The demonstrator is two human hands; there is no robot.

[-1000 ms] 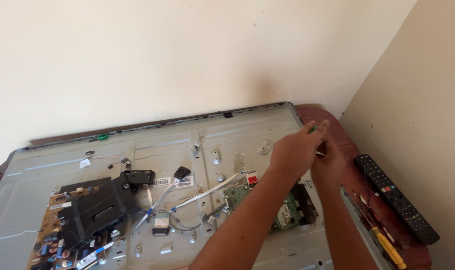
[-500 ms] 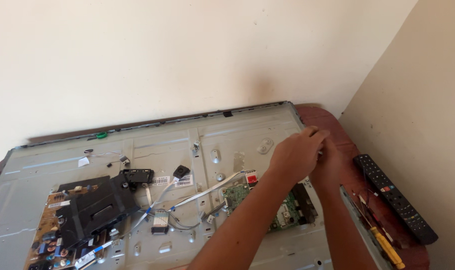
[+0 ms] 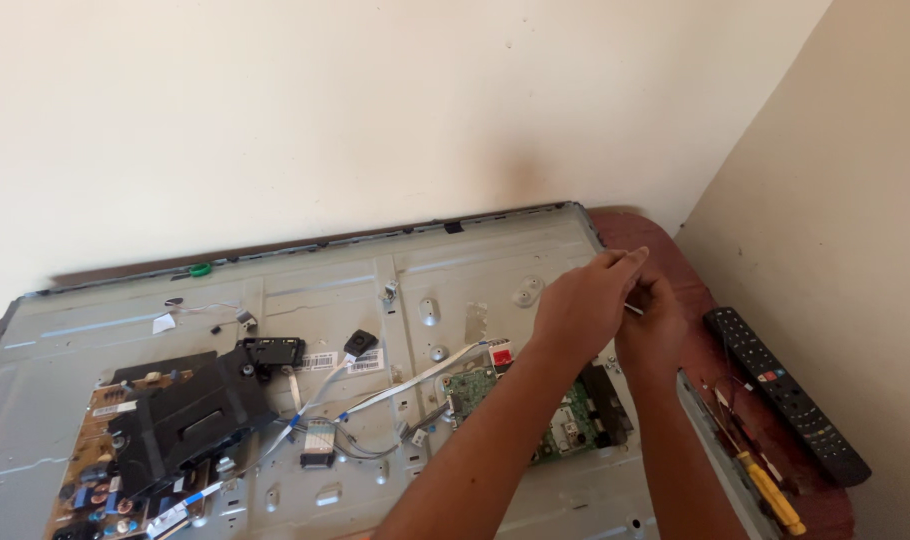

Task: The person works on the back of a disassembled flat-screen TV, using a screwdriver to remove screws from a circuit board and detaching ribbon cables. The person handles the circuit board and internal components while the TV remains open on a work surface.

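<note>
Television back panel, a large grey metal sheet with its cover off, lies flat across the lower left and centre of the head view, on a reddish-brown counter pushed into the corner of two cream walls. Both hands meet at its right edge, right of centre in the frame. Half a second ago the left hand was curled over that edge with the fingers bunched; now its fingers are stretched out toward the right hand, and a thin pale tip shows between the two. A second ago a small green-tipped thing showed above the knuckles; it is no longer visible. This reads as a small part or tool being shifted between the hands at the panel's rim, not as a move to a new spot.

Left grip: fingers pinched loosely around that slim pale piece, though what it is cannot be told. Right grip: closed round something small beneath the left fingers; what it holds is hidden.

Below the forearms sits a green circuit board. At lower left lies a brown power board under a black cover. A black remote control and a yellow-handled screwdriver lie at far right.
</note>
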